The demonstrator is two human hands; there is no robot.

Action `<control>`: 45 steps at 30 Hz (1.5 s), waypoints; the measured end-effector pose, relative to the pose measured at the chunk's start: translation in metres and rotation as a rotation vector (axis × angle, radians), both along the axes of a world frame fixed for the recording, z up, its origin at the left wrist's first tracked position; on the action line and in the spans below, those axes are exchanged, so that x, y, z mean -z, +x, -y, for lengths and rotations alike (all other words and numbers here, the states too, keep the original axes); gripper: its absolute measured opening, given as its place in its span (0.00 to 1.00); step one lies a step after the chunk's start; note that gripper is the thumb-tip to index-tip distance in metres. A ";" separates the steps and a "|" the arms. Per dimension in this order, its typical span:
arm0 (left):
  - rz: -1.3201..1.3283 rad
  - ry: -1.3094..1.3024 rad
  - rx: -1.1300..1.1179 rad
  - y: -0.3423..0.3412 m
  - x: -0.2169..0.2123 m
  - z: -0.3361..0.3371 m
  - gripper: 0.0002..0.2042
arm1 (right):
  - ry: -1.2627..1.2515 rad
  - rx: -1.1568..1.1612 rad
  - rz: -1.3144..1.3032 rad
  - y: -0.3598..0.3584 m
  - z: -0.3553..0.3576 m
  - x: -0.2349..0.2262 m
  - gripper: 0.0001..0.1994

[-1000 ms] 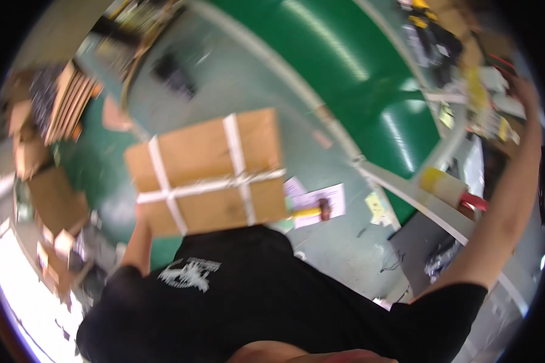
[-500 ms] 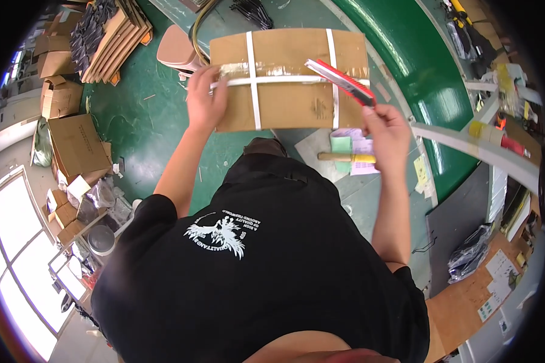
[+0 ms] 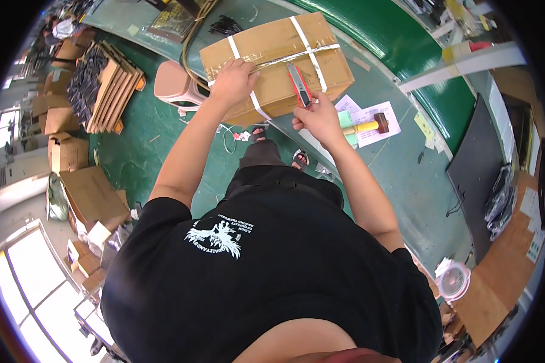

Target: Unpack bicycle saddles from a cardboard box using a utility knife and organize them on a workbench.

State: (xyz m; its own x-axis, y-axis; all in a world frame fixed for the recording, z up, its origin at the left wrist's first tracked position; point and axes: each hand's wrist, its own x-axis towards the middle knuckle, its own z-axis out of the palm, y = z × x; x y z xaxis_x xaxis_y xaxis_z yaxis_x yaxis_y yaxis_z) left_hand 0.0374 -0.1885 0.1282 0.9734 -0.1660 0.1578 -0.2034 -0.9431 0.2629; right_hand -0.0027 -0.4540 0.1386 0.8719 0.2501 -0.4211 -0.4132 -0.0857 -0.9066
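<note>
A brown cardboard box (image 3: 269, 39), bound with white straps (image 3: 309, 48) and sealed with clear tape, sits tilted in view at the bench's edge. My left hand (image 3: 233, 83) lies on its left part, fingers stretched over the top where two straps cross. Wrapped in my right hand (image 3: 321, 121) is a red and grey utility knife (image 3: 299, 86), its front end pointing away from me over the box's near side. Whether its blade touches the cardboard I cannot tell.
A mallet (image 3: 364, 127) with a yellow handle rests on papers (image 3: 390, 133) right of the box. Black cable ties (image 3: 225, 25) lie behind it. A pink stool (image 3: 177, 85) stands at the left, with stacked cardboard (image 3: 112, 91) beyond. A green curved surface (image 3: 381, 42) borders the bench.
The box now appears turned, its right end nearer me. My left hand has moved from its left edge onto the top; my right hand has brought the knife leftward and lower over the box.
</note>
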 end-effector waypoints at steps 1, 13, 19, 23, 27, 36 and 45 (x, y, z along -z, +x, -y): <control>-0.039 0.002 0.009 0.004 0.000 0.001 0.15 | 0.115 0.024 -0.051 0.001 -0.003 0.000 0.26; -0.468 -0.438 0.027 0.049 0.005 -0.040 0.17 | 0.343 0.174 -0.281 0.004 -0.031 -0.006 0.11; -0.611 -0.649 0.263 0.056 0.012 -0.059 0.14 | 0.488 0.269 -0.302 -0.033 -0.061 -0.039 0.12; -0.620 -0.645 0.322 0.064 0.014 -0.064 0.13 | 0.311 0.255 -0.112 -0.035 -0.089 -0.033 0.21; -0.632 -0.588 0.349 0.069 0.015 -0.067 0.14 | 0.194 0.241 -0.089 -0.024 -0.114 -0.033 0.23; -0.462 -0.523 0.384 0.060 0.017 -0.068 0.13 | -0.677 0.262 0.175 -0.016 -0.122 -0.015 0.18; -0.015 -0.312 0.404 0.041 0.024 -0.058 0.11 | -1.009 0.111 0.600 -0.010 -0.128 -0.026 0.14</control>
State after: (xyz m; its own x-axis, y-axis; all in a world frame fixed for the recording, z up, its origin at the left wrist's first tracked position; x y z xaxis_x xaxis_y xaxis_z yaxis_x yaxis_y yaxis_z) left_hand 0.0788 -0.1304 0.1041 0.8436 -0.4771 0.2465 -0.5301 -0.6660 0.5249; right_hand -0.0124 -0.3259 0.1644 0.9937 -0.0513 0.0999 0.0057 -0.8656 -0.5007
